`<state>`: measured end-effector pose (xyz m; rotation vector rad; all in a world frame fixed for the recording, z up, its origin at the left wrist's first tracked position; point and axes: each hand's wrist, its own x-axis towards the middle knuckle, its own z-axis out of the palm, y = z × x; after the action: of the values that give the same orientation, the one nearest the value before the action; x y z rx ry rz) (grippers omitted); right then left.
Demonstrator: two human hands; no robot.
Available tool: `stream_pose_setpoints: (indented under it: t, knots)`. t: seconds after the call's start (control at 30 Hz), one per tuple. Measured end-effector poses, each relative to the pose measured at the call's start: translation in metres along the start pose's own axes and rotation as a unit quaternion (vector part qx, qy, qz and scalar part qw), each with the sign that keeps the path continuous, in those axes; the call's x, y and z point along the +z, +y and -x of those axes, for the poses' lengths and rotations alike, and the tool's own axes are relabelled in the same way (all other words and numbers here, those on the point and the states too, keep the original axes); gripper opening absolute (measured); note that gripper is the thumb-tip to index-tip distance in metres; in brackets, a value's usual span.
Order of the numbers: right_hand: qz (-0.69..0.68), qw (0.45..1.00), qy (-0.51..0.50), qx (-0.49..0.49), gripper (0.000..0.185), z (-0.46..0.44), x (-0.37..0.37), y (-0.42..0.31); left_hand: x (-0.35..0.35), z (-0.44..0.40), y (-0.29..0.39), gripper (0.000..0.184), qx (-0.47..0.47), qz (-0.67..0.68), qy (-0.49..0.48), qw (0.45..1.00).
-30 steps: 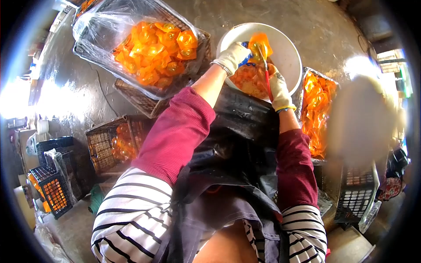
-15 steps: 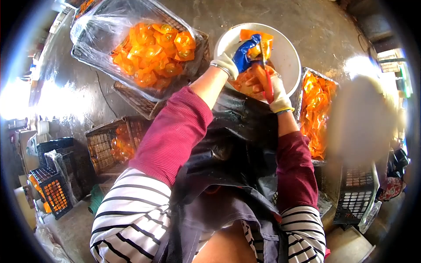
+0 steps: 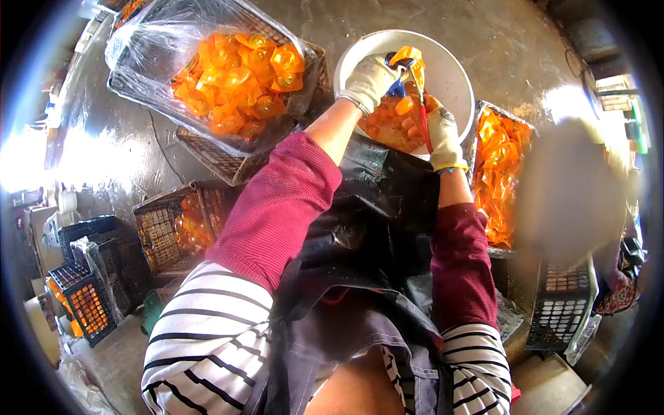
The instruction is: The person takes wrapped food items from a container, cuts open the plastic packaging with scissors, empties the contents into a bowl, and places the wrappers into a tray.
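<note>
My left hand (image 3: 370, 81), in a white glove with blue on its palm side, is closed on an orange plastic bag (image 3: 413, 58) above a white bucket (image 3: 459, 83). In my gloved right hand (image 3: 443, 133) is a red-handled cutting tool (image 3: 425, 126) that looks like scissors. Its metal blade points up beside the bag; whether they touch I cannot tell. Below both hands, inside the bucket, lie orange rounded pieces (image 3: 389, 124) and loose bits. My fingertips are partly hidden behind the bag and tool.
A plastic-lined crate (image 3: 152, 76) of orange packets (image 3: 235, 83) stands at upper left. Another crate of orange plastic (image 3: 494, 173) is right of the bucket. A brown crate (image 3: 162, 238) sits at left, and black crates (image 3: 86, 304) lie further out. A blurred pale shape blocks the right side.
My left hand has turned over, its white back now facing up. The orange bag looks narrower and crumpled, and the orange pieces in the bucket show more.
</note>
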<state>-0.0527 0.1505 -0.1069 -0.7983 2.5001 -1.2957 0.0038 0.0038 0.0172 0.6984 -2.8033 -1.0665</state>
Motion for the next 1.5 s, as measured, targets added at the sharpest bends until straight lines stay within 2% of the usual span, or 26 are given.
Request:
stream_pose_setpoints:
  t: [0.07, 0.17, 0.27, 0.3, 0.33, 0.4, 0.43, 0.5, 0.57, 0.63, 0.67, 0.7, 0.73, 0.8, 0.83, 0.9, 0.97, 1.03, 1.1, 1.13, 1.27, 1.33, 1.4, 1.5]
  knots:
    - [0.130, 0.989, 0.048, -0.044, 0.025, 0.001, 0.000, 0.016, -0.006, 0.008, 0.003, 0.038, -0.034, 0.114, -0.003, 0.993]
    - [0.153, 0.981, 0.112, -0.040, 0.029, 0.002, -0.009, 0.021, 0.054, -0.038, -0.063, 0.049, 0.158, -0.080, 0.087, 0.980]
    - [-0.112, 0.986, 0.121, -0.004, 0.034, 0.007, -0.016, 0.007, 0.006, -0.016, -0.082, 0.048, 0.106, 0.125, 0.057, 0.985]
    - [-0.221, 0.969, 0.114, 0.016, 0.035, 0.009, -0.020, 0.001, -0.012, -0.006, -0.083, 0.047, 0.029, 0.105, 0.039, 0.993]
    - [-0.322, 0.940, 0.110, 0.028, 0.036, 0.011, -0.026, -0.003, -0.024, 0.006, -0.094, 0.046, -0.011, 0.087, 0.115, 0.989]
    - [-0.478, 0.872, 0.102, 0.026, 0.039, 0.018, -0.041, -0.010, -0.063, 0.015, -0.129, 0.051, 0.034, 0.053, 0.153, 0.986]
    - [-0.535, 0.839, 0.092, 0.013, 0.041, 0.021, -0.048, -0.012, -0.077, 0.031, -0.135, 0.054, -0.052, 0.071, 0.159, 0.983]
    - [-0.620, 0.782, 0.051, -0.026, 0.044, 0.026, -0.060, -0.019, -0.089, 0.038, -0.162, 0.057, -0.116, -0.135, 0.207, 0.962]
    - [-0.676, 0.733, -0.008, -0.072, 0.046, 0.026, -0.074, -0.028, -0.097, 0.038, -0.195, 0.059, -0.163, -0.311, 0.199, 0.915]
    - [-0.711, 0.687, -0.091, -0.119, 0.049, 0.023, -0.081, -0.042, -0.101, 0.025, -0.233, 0.059, -0.143, -0.377, 0.111, 0.908]
    - [-0.718, 0.670, -0.127, -0.140, 0.051, 0.021, -0.081, -0.051, -0.098, 0.019, -0.253, 0.057, -0.096, -0.448, 0.060, 0.887]
    - [-0.718, 0.661, -0.151, -0.157, 0.052, 0.018, -0.080, -0.059, -0.101, 0.013, -0.253, 0.055, -0.128, -0.380, 0.034, 0.916]
    - [-0.704, 0.672, -0.154, -0.170, 0.050, 0.017, -0.072, -0.068, -0.104, 0.008, -0.252, 0.053, -0.158, -0.309, 0.008, 0.938]
    - [-0.677, 0.692, -0.158, -0.193, 0.047, 0.020, -0.055, -0.081, -0.122, 0.027, -0.194, 0.044, -0.167, -0.353, 0.003, 0.920]
    - [-0.660, 0.712, -0.159, -0.181, 0.045, 0.020, -0.054, -0.079, -0.122, 0.024, -0.199, 0.041, -0.207, -0.247, 0.047, 0.946]
    - [-0.637, 0.736, -0.161, -0.163, 0.042, 0.017, -0.053, -0.076, -0.125, 0.018, -0.206, 0.037, -0.276, -0.027, 0.135, 0.951]
    - [-0.632, 0.747, -0.151, -0.143, 0.041, 0.011, -0.046, -0.077, -0.129, 0.015, -0.210, 0.034, -0.309, 0.208, 0.215, 0.903]
    - [-0.622, 0.767, -0.118, -0.101, 0.039, 0.006, -0.039, -0.074, -0.130, 0.018, -0.221, 0.032, -0.294, 0.457, 0.289, 0.788]
    - [-0.598, 0.796, -0.088, -0.041, 0.038, 0.003, -0.030, -0.072, -0.119, 0.021, -0.260, 0.036, -0.087, 0.350, 0.336, 0.870]
    - [-0.580, 0.811, -0.076, -0.008, 0.037, 0.002, -0.025, -0.070, -0.114, 0.021, -0.273, 0.039, -0.028, 0.205, 0.341, 0.917]
    - [-0.504, 0.856, -0.067, 0.099, 0.034, 0.009, -0.010, -0.066, -0.113, 0.030, -0.191, 0.036, -0.025, 0.177, 0.275, 0.945]
    - [-0.481, 0.865, -0.077, 0.123, 0.032, 0.016, -0.007, -0.066, -0.103, 0.025, -0.147, 0.025, 0.036, 0.039, 0.271, 0.961]
    - [-0.466, 0.870, -0.088, 0.136, 0.031, 0.023, -0.008, -0.065, -0.087, 0.018, -0.105, 0.027, 0.087, -0.055, 0.262, 0.960]
    - [-0.447, 0.877, -0.103, 0.145, 0.029, 0.029, -0.009, -0.060, -0.052, 0.008, -0.066, 0.033, 0.120, -0.005, 0.214, 0.970]
